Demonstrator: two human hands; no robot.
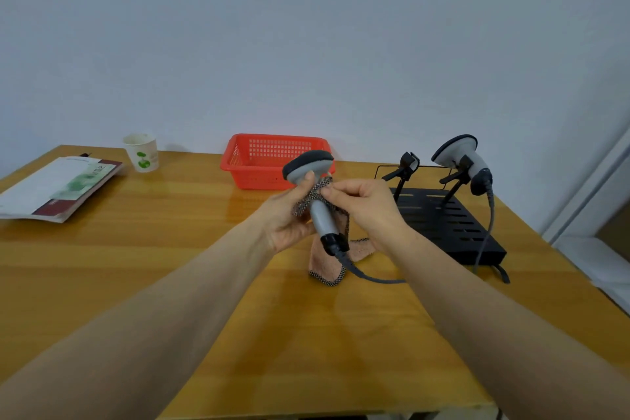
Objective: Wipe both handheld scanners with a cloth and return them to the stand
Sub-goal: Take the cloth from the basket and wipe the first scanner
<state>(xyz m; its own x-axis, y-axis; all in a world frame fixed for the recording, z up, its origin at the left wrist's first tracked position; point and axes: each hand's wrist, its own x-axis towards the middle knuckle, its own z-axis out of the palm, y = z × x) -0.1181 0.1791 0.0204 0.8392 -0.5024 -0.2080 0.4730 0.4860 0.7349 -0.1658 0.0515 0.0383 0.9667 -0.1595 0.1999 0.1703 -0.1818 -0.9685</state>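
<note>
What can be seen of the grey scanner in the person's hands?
The grey plastic handheld scanner has a wide head with a dark face, a straight handle and a black end, from which a dark grey cable runs. It is above the wooden table, head up, slightly tilted. The left hand grips it; the right hand pinches the pink chequered-edged cloth at its neck.

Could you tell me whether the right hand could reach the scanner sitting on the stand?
Probably yes: nothing lies between the right hand and the docked scanner, though its fingers pinch the cloth.
</note>
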